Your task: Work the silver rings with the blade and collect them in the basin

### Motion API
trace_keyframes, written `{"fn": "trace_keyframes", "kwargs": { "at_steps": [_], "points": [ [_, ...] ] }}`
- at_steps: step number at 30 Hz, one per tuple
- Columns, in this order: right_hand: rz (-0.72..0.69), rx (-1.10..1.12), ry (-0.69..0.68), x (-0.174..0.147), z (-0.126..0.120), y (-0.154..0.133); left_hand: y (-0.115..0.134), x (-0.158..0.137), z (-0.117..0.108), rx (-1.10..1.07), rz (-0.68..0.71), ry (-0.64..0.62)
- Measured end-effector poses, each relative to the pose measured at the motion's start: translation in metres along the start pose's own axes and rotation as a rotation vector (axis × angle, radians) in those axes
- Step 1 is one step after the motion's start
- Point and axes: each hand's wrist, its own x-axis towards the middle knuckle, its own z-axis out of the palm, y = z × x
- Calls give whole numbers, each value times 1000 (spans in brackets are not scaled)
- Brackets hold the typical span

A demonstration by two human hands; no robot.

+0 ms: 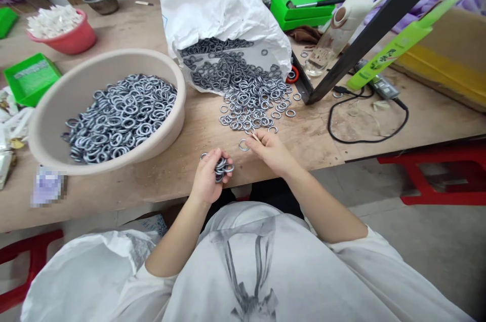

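At the table (152, 180), my left hand (208, 176) cups rings (219, 165), seemingly so none spill; apart, my right hand (273, 152) pinches something thin (255, 136).

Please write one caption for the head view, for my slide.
Left hand full of grey rings, right hand beside the loose pile at the open sack, basin at left.

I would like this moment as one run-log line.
left hand: holding grey rings; right hand: pinching thin pale object near loose ring; basin: many rings; sack: open, rings at mouth
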Motion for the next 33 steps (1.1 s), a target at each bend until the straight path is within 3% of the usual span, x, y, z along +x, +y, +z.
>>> {"fn": "trace_keyframes", "kwargs": {
  "at_steps": [3, 5, 7, 9, 12, 21, 24, 27, 29, 33],
  "points": [
    [80, 332, -76, -17, 23, -9, -10, -2, 9, 82, 50, -20],
    [111, 352, -66, -24, 30, -11, -13, -4, 12, 89, 57, -48],
    [48, 194, 5, -29, 29, -12, -12, -6, 13, 63, 46, -73],
    [-102, -69, 64, -33, 22, -13, -8, -8, 13, 31, 27, -95],
    [-295, -380, 39, -38, 14, -18, -4, -11, 14, 3, 2, -99],
    [-345, -540, -41, -45, 15, -25, -1, -15, 12, 34, -33, -145],
    [-270, -612, 38, -33, 5, -14, -2, -19, 11, 63, -40, -232],
    [-25, -773, 238, -13, -20, 5, -2, -23, 9, 89, -36, -310],
    [82, -900, 334, -2, -39, 17, 0, -22, 5, 76, -23, -261],
    [135, -972, 344, 4, -56, 29, 3, -11, -1, 62, -23, -135]
  ]
}}
